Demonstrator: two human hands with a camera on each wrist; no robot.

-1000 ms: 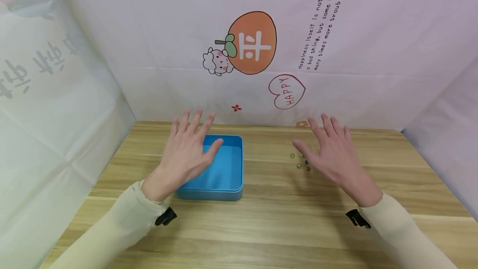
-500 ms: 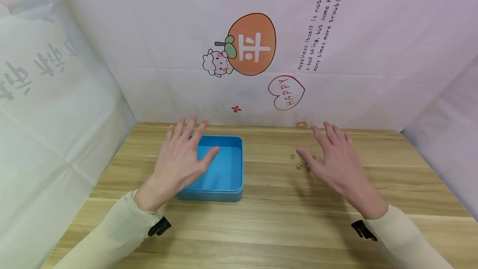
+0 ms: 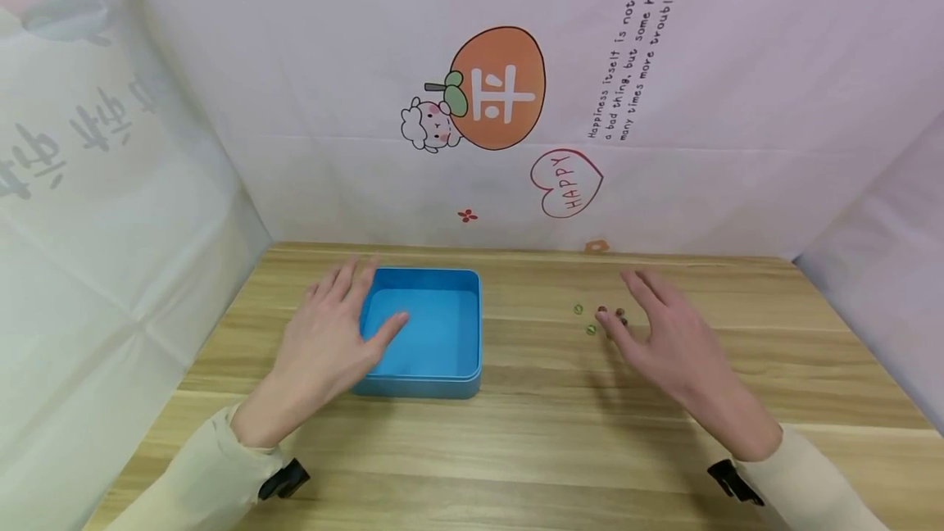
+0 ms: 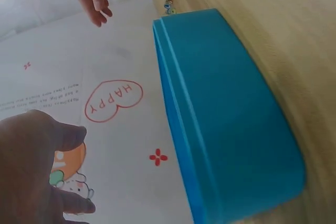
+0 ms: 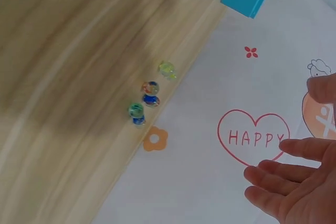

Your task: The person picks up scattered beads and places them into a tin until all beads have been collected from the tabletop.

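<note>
A blue open-topped box (image 3: 460, 388) stands on the wooden table, left of centre, and nothing shows inside it. My left hand (image 3: 324, 342) hovers over the box's left side, fingers spread and holding nothing. Several small glass marbles (image 3: 578, 309) lie on the table to the right. Over them is my right hand (image 3: 678, 342), fingers extended, thumb apart, partly covering the group in the head view. In the right wrist view, green, blue and orange-tinted marbles (image 5: 150, 87) sit close together, apart from that hand.
A white printed cloth (image 3: 332, 105) hangs behind the table's back edge, with further cloth (image 3: 88, 269) at the left and at the right. Bare wood (image 3: 516, 465) spreads in front of the box. A black strap mount (image 3: 283, 479) sits at the left wrist.
Both hands have drawn back toward the person and lower; the left has also shifted left, the right slightly right. More of the box and marbles shows. The box stays in place.
</note>
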